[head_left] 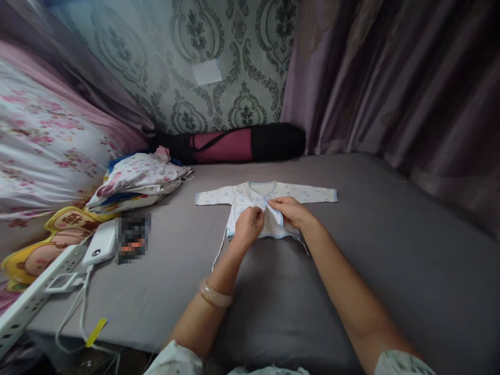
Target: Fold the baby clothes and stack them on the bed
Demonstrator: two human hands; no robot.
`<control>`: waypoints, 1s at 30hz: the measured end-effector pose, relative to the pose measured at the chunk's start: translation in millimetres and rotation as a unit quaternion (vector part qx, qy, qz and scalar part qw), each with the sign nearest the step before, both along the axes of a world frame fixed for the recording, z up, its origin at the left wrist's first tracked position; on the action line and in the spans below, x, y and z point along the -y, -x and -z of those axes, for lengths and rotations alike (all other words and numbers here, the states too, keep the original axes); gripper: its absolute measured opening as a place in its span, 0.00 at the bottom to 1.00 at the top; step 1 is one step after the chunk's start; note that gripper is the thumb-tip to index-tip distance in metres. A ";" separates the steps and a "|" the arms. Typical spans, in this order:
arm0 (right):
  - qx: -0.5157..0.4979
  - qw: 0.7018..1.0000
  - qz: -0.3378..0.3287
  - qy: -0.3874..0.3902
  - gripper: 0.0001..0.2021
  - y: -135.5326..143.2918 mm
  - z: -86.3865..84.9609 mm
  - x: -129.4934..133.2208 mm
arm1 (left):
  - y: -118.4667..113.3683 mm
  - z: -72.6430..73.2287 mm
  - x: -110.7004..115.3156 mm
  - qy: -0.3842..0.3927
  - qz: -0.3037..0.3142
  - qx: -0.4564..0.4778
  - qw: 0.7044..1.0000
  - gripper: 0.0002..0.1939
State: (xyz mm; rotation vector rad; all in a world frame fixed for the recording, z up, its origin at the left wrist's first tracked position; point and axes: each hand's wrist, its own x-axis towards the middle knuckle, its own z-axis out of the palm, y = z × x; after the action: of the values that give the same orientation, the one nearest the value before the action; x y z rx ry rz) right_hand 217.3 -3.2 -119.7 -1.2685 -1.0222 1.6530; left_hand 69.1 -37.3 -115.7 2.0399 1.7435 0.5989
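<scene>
Both hands are working at the front of the small white long-sleeved baby top with pale blue trim (pixel 261 200), which is lying flat with sleeves spread on the grey bed sheet (pixel 390 250). The left hand (pixel 249 225) is pinching the fabric at the chest, fingers closed on it; the right hand (pixel 291 211) is gripping the opposite flap. A heap of floral clothes (pixel 136 179) is sitting well to the left.

Grey bed (pixel 390 250) bearing baby shirt (pixel 250 195)
</scene>
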 end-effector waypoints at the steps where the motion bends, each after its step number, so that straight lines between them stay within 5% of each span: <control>1: 0.003 1.000 -0.002 -0.006 0.05 0.4 0.8 -0.3 | -2.9 4.2 1.2 0.000 0.007 -0.006 1.000 0.13; 6: 0.023 0.999 -0.001 -0.041 0.05 3.1 7.8 -2.1 | -14.8 21.5 10.2 -0.021 0.027 -0.014 0.999 0.12; 16: 0.108 0.992 -0.017 -0.055 0.04 14.2 10.2 0.7 | -17.7 33.7 19.7 -0.011 0.048 -0.067 0.996 0.12; 20: 0.171 0.981 -0.020 -0.095 0.05 22.0 19.4 2.4 | -11.4 28.3 45.0 -0.039 0.108 -0.113 0.987 0.12; 25: 0.241 0.960 -0.109 -0.088 0.09 23.1 34.4 3.2 | 3.9 18.0 64.9 -0.043 0.203 -0.094 0.974 0.11; 28: 0.284 0.944 -0.141 -0.096 0.10 17.7 29.8 -4.9 | 19.5 10.6 57.6 -0.037 0.186 -0.067 0.980 0.13; 30: 0.336 0.925 -0.121 -0.129 0.11 13.8 20.4 -17.0 | 32.0 6.5 47.5 -0.056 0.122 -0.073 0.988 0.13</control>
State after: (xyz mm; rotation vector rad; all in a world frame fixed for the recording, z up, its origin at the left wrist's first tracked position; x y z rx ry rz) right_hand 203.5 13.8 -140.0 -1.6123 -1.8053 1.1967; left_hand 37.2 -84.8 -122.2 2.3832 1.5324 0.4898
